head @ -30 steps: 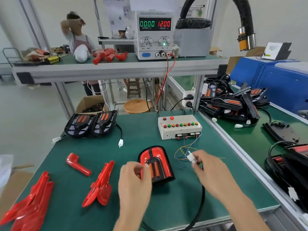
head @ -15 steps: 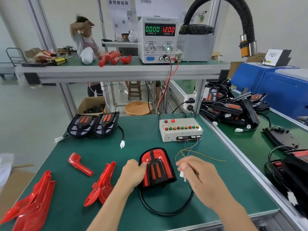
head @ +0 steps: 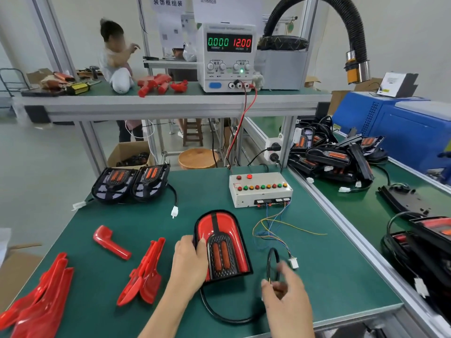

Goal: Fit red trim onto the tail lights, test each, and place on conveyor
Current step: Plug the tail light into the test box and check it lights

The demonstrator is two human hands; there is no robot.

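Note:
A tail light [head: 223,245] with red trim fitted lies flat on the green mat at the front centre. My left hand [head: 189,262] grips its left edge. Its black cable [head: 219,313] loops along the near edge and rises by my right hand [head: 285,296], which is blurred and pinches the cable's end. The tester box's thin coloured wires end in a white connector [head: 294,263] that lies loose on the mat beside that hand. The tester box [head: 260,189] stands behind the light.
Two untrimmed tail lights [head: 131,182] sit at the back left. Loose red trim pieces [head: 144,272] lie left of my hands. The power supply [head: 228,54] on the shelf reads 12.00. The conveyor [head: 366,211] on the right carries a pile of tail lights [head: 336,157].
My right hand has let go of the white tester connector, moved nearer to me and taken the light's cable. My left hand has shifted from the light's face to its left edge.

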